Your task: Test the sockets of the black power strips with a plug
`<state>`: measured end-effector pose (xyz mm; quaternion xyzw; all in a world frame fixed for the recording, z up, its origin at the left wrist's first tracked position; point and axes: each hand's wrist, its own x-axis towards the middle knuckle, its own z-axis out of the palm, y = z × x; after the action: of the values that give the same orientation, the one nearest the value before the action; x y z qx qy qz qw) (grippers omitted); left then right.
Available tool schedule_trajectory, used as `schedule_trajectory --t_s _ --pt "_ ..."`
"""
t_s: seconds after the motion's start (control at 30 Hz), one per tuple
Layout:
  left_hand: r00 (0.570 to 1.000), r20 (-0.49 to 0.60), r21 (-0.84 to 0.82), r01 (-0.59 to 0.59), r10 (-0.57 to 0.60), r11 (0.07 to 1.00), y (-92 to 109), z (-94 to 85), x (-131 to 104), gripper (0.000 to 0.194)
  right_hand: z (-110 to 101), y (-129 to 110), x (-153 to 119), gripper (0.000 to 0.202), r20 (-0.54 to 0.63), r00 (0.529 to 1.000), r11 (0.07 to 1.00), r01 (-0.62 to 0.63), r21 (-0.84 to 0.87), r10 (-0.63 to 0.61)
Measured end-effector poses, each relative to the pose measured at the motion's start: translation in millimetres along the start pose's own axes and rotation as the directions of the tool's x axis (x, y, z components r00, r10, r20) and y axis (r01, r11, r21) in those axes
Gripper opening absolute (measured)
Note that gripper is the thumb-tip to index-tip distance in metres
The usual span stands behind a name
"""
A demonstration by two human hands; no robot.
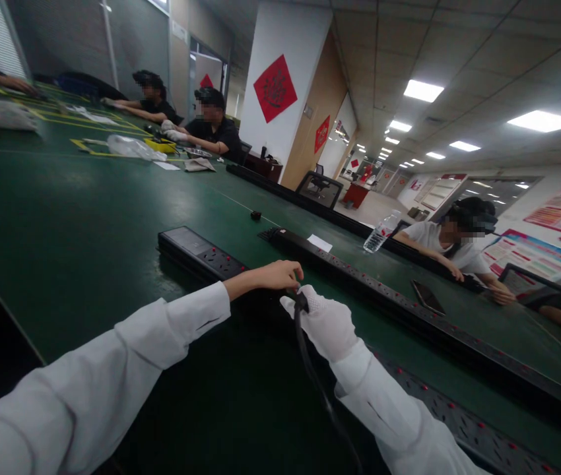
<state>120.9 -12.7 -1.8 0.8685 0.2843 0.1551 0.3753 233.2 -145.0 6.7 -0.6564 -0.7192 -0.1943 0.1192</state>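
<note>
My right hand, in a white dotted glove, grips the end of a black power cord. The cord hangs from between thumb and fingers toward the bottom of the view. Bare and curled, my left hand meets it at the fingertips, near the cord's end. Whatever lies between the left fingers is too small and dark to make out. Below both hands runs a long black power strip with red switches, which my hands and right sleeve partly cover. Its left end has a flat grey panel.
A second long power strip lies behind, with a white paper at its edge. Further off are a small black piece, a water bottle, a phone and a clear plastic bag. Several people sit around the green table.
</note>
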Motion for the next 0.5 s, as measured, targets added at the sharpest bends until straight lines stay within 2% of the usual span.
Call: schedule_trajectory --t_s 0.07,0.17,0.3,0.5 --pt "1.0 0.009 0.002 -0.015 0.015 1.0 -1.4 1.6 0.4 0.029 -0.4 -5.5 -5.1 0.04 -0.052 0.998 0.999 0.021 -0.034 -0.023" --pt "1.0 0.017 0.041 -0.017 0.017 0.999 -5.2 5.2 2.3 0.027 1.5 -7.8 -9.1 0.04 -0.066 0.997 0.998 0.046 -0.053 -0.05" --pt "0.999 -0.001 0.064 -0.053 0.053 0.997 -7.2 7.5 3.8 0.027 3.9 -2.8 -8.3 0.04 -0.044 0.998 0.999 0.039 0.031 -0.038" --pt "0.997 -0.029 0.005 -0.074 0.074 0.997 -7.8 7.8 4.8 0.027 2.9 -0.7 -7.4 0.039 -0.026 1.0 0.991 -0.008 0.136 0.012"
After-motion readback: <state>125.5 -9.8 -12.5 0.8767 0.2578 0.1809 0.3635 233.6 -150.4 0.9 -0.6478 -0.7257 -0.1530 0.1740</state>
